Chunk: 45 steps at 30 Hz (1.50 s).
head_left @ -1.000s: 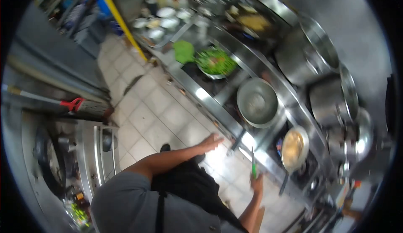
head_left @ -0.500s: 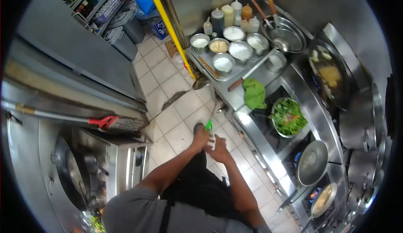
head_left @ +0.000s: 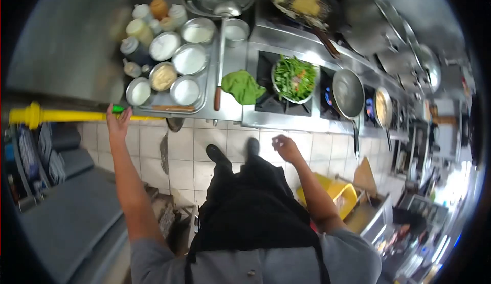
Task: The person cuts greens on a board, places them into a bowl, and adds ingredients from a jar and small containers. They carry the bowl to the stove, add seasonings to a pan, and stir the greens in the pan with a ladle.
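Beside the tray [head_left: 204,102], my left hand [head_left: 117,123] grips a green lighter [head_left: 118,108]; my right hand [head_left: 286,147] hangs loosely curled, empty. I could knock the bowl [head_left: 138,91], judging how close they sit.

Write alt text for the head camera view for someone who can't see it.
A person at a steel kitchen counter holds a small green object in the left hand beside a tray of round metal bowls; the right hand hangs empty. A pan of green vegetables sits on the stove.
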{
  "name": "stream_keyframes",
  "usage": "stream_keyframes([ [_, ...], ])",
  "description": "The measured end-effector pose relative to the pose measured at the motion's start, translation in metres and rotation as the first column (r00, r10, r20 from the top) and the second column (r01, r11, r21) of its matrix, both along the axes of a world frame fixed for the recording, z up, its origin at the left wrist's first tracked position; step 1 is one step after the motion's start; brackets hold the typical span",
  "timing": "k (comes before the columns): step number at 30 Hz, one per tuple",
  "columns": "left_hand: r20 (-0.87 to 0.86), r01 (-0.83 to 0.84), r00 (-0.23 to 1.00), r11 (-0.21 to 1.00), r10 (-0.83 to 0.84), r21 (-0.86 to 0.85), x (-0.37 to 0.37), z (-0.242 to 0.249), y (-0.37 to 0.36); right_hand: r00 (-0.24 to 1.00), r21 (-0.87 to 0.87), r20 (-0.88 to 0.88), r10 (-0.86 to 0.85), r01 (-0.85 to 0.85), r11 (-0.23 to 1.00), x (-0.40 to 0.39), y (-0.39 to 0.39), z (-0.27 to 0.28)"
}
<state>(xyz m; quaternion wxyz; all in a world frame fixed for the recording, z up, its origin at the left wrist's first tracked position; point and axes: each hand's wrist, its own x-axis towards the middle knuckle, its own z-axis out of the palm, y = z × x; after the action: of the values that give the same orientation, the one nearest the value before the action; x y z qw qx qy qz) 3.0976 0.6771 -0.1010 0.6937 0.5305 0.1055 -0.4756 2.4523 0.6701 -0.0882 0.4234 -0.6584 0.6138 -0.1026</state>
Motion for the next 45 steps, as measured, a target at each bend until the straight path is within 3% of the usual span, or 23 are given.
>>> stream_keyframes([
  [2,0.132,0.154,0.977,0.983,-0.166,0.097,-0.004,-0.014,0.02,0.915,0.238,0.165,-0.367,0.324,0.915,0.008,-0.018,0.018],
  [4,0.212,0.302,0.913,0.928,-0.348,0.22,-0.008,-0.046,0.046,0.666,0.458,0.416,-0.619,0.435,0.775,0.013,-0.049,0.005],
  [5,0.214,0.357,0.879,0.885,-0.427,0.299,-0.03,-0.049,0.056,0.611,0.513,0.351,-0.71,0.509,0.691,0.011,-0.068,0.001],
  [6,0.307,0.353,0.862,0.913,-0.403,0.205,-0.05,-0.073,0.082,0.562,0.56,0.279,-0.778,0.563,0.608,0.01,-0.085,-0.002],
  [8,0.376,0.488,0.803,0.872,-0.462,0.031,-0.094,-0.052,0.119,0.767,0.615,0.17,-0.619,0.408,0.675,0.012,-0.107,-0.012],
  [10,0.193,0.471,0.833,0.847,-0.519,0.244,-0.133,-0.011,0.121,0.904,0.632,0.232,-0.359,0.141,0.762,0.06,-0.105,0.006],
  [12,0.169,0.426,0.862,0.863,-0.478,0.271,-0.147,-0.003,0.139,0.826,0.619,0.497,-0.267,-0.122,0.776,0.095,-0.098,-0.006],
  [17,-0.052,0.497,0.862,0.823,-0.504,0.276,-0.193,-0.024,0.141,0.706,0.673,0.504,-0.498,0.04,0.738,0.101,-0.082,-0.007],
  [21,0.034,0.541,0.818,0.789,-0.574,0.292,-0.202,0.005,0.108,0.899,0.494,0.296,-0.322,0.145,0.858,0.035,-0.088,-0.04],
  [23,0.104,0.575,0.795,0.797,-0.598,0.185,-0.204,0.012,0.094,0.789,0.432,0.389,-0.474,0.298,0.851,0.002,-0.085,-0.039],
  [24,0.126,0.568,0.797,0.804,-0.591,0.176,-0.201,0.011,0.086,0.718,0.407,0.387,-0.578,0.429,0.806,0.006,-0.087,0.003],
  [26,0.046,0.676,0.695,0.674,-0.717,0.299,-0.202,0.007,0.075,0.631,0.118,0.513,-0.581,0.619,0.777,-0.002,-0.091,0.03],
  [28,0.093,0.673,0.68,0.669,-0.728,0.315,-0.206,0.001,0.08,0.817,-0.136,0.279,-0.504,0.553,0.822,0.006,-0.111,0.053],
  [30,0.121,0.745,0.605,0.614,-0.787,0.261,-0.208,-0.017,0.082,0.918,-0.121,0.296,-0.263,0.31,0.943,0.082,-0.124,0.055],
  [32,0.121,0.749,0.595,0.603,-0.794,0.275,-0.221,-0.008,0.081,0.983,-0.254,0.171,-0.059,0.101,0.962,0.164,-0.14,-0.028],
  [33,0.129,0.741,0.609,0.619,-0.783,0.261,-0.226,-0.012,0.086,0.999,-0.384,-0.009,0.035,-0.036,0.923,0.208,-0.148,-0.078],
  [34,0.093,0.725,0.633,0.63,-0.769,0.279,-0.232,-0.018,0.091,0.98,-0.2,0.098,-0.172,0.189,0.961,0.248,-0.148,-0.068],
  [35,0.082,0.715,0.636,0.626,-0.767,0.311,-0.236,-0.019,0.099,0.965,-0.302,0.108,-0.238,0.26,0.917,0.275,-0.153,-0.075],
  [37,0.045,0.749,0.589,0.566,-0.807,0.343,-0.241,-0.027,0.11,0.826,-0.022,0.285,-0.487,0.513,0.858,0.294,-0.16,-0.078],
  [38,0.03,0.744,0.598,0.568,-0.801,0.352,-0.239,-0.036,0.123,0.837,-0.194,0.149,-0.526,0.546,0.815,0.305,-0.161,-0.102],
  [41,-0.058,0.757,0.592,0.531,-0.804,0.38,-0.246,-0.049,0.149,0.746,-0.2,0.084,-0.66,0.662,0.723,0.258,-0.135,-0.031],
  [43,-0.084,0.771,0.579,0.511,-0.811,0.38,-0.234,-0.059,0.157,0.84,-0.107,0.266,-0.472,0.513,0.852,0.214,-0.097,0.011],
  [45,-0.029,0.694,0.631,0.548,-0.775,0.467,-0.212,-0.096,0.179,0.914,-0.029,0.267,-0.306,0.325,0.945,0.148,-0.04,0.067],
])
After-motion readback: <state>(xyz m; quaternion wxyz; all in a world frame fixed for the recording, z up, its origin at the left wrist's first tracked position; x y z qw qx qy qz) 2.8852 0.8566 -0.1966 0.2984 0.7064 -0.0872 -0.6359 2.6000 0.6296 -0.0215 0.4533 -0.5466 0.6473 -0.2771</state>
